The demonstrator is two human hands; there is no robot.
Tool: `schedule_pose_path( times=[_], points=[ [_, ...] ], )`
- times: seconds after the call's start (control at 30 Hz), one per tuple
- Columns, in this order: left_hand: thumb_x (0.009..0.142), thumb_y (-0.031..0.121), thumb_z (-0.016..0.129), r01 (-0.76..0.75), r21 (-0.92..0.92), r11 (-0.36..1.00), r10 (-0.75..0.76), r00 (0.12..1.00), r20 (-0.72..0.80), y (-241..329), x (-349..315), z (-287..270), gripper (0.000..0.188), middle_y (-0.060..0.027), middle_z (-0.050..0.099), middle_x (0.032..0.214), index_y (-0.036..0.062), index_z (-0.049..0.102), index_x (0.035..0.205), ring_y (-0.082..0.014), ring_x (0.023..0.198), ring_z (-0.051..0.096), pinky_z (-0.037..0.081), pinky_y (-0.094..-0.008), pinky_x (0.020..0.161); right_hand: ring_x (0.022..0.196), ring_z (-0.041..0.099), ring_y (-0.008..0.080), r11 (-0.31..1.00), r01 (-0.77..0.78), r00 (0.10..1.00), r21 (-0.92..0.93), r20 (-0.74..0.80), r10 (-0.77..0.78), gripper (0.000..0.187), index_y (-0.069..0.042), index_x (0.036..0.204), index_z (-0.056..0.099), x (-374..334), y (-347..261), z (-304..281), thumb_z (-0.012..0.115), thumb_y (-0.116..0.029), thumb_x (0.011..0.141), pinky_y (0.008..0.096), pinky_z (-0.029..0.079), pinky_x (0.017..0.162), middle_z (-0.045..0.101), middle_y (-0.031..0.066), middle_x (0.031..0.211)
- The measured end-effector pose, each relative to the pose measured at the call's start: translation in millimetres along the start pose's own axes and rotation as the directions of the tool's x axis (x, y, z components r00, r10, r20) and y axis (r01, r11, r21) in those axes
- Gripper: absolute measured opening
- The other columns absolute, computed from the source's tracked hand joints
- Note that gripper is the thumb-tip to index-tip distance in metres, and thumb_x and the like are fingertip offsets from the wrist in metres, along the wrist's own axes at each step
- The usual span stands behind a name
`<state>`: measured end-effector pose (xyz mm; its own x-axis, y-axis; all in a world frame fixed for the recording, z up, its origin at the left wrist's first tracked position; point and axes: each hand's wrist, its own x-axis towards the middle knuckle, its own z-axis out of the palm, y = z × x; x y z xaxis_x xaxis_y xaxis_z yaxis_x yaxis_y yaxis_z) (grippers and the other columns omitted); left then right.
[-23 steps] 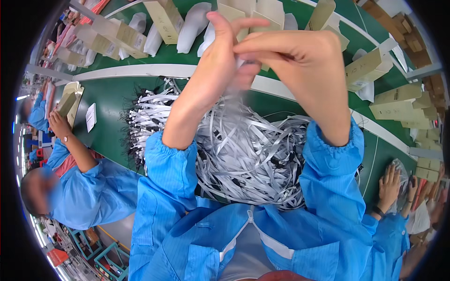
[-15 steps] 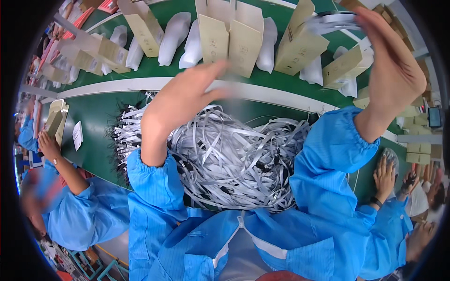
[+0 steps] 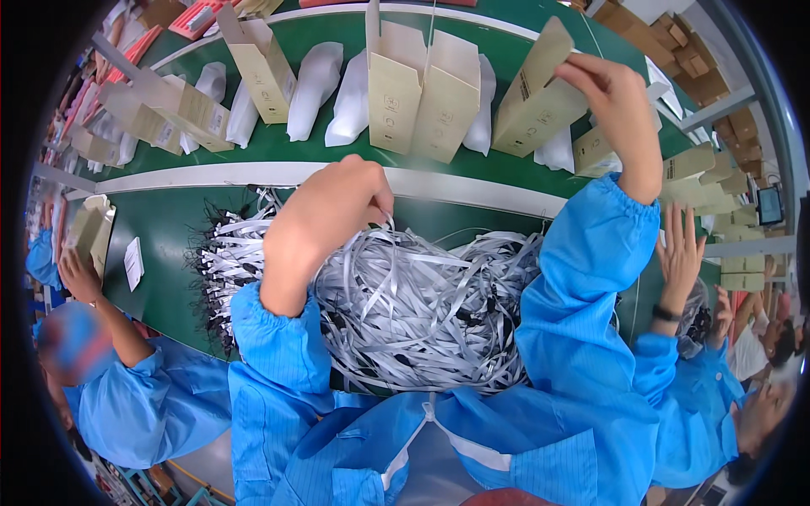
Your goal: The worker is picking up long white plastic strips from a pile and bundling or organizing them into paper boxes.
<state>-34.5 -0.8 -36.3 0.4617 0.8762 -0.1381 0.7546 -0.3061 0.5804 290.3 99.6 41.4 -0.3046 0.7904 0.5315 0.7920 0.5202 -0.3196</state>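
Observation:
A big heap of flat white straps with thin black cord ends, like lanyards (image 3: 422, 312), lies on the green table in front of me. Over its far left part is my left hand (image 3: 325, 221), back upward, fingers curled down and closed at a white strap by the fingertips. My right hand (image 3: 620, 110) reaches to the far right, its thumb and fingers pinched at the top of an open beige box (image 3: 533, 114). Whatever those fingers hold, if anything, is hidden. Beside that box lies a white-wrapped bundle (image 3: 554, 153).
Beyond a pale rail (image 3: 472, 189) stand several open beige boxes (image 3: 395, 105) and white-wrapped bundles (image 3: 316, 91). A white paper slip (image 3: 133, 263) lies at left. Co-workers sit close on both sides; one hand (image 3: 80, 274) touches a box, another hand (image 3: 680, 253) is raised at right.
My right hand has moved left and down to the box's top; the blurred shiny looped thing it held no longer shows. My left hand has drawn back toward the strap heap, its fingers curling.

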Motion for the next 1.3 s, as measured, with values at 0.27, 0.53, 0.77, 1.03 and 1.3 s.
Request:
schedule_pose_path(
  times=[0.27,0.53,0.77,1.03,1.3],
  points=[
    [0.083,0.001,0.064,-0.117,0.003,0.993,0.116,0.977,-0.176,20,-11,-40,0.012,-0.0141,0.066,0.068,-0.0039,0.071,0.091,-0.0194,0.058,0.067,0.051,-0.0292,0.051,0.092,0.066,0.0149,0.897,0.027,0.994,0.441,-0.108,0.024,0.027,0.004,0.104,0.072,-24,-81,-12,0.058,-0.019,0.100,0.0264,0.050,0.086,0.073,0.0092,0.098],
    [0.084,0.007,0.061,-0.174,0.057,0.983,0.183,0.941,-0.284,15,-24,-65,0.012,-0.0196,0.064,0.070,-0.0007,0.070,0.087,-0.0322,0.059,0.061,0.046,-0.0381,0.055,0.089,0.066,0.0146,0.634,-0.505,0.653,0.586,0.739,-0.164,0.019,0.000,0.108,0.062,-23,-145,68,0.059,-0.016,0.098,0.0292,0.052,0.080,0.069,0.0068,0.096],
    [0.096,0.011,0.059,-0.215,-0.253,0.943,-0.124,0.477,-0.870,6,-47,-93,0.020,-0.0013,0.071,0.086,-0.0005,0.073,0.105,-0.0046,0.064,0.055,0.041,-0.0190,0.056,0.079,0.065,0.0141,0.586,-0.253,0.293,0.770,0.638,-0.712,0.015,-0.001,0.096,0.060,-12,-131,75,0.058,-0.015,0.099,0.0290,0.050,0.070,0.068,0.0068,0.087],
    [0.096,0.012,0.060,-0.182,-0.247,0.952,-0.142,0.452,-0.881,-5,-54,-93,0.021,-0.0010,0.071,0.091,-0.0006,0.073,0.106,-0.0028,0.065,0.054,0.040,-0.0182,0.057,0.076,0.062,0.0143,0.716,-0.253,0.328,0.651,0.754,-0.569,0.021,0.000,0.089,0.061,-7,-105,40,0.058,-0.018,0.100,0.0307,0.047,0.068,0.063,0.0044,0.078],
    [0.089,0.017,0.070,-0.389,-0.330,0.860,0.356,0.921,-0.156,-15,-18,-25,0.019,-0.0065,0.072,0.097,0.0005,0.075,0.095,-0.0159,0.084,0.063,0.049,-0.0289,0.074,0.081,0.056,0.0130,0.711,0.043,0.873,0.702,0.319,-0.368,0.026,-0.001,0.091,0.060,-44,-103,33,0.050,-0.021,0.103,0.0290,0.044,0.073,0.061,0.0083,0.092]
  ],
)
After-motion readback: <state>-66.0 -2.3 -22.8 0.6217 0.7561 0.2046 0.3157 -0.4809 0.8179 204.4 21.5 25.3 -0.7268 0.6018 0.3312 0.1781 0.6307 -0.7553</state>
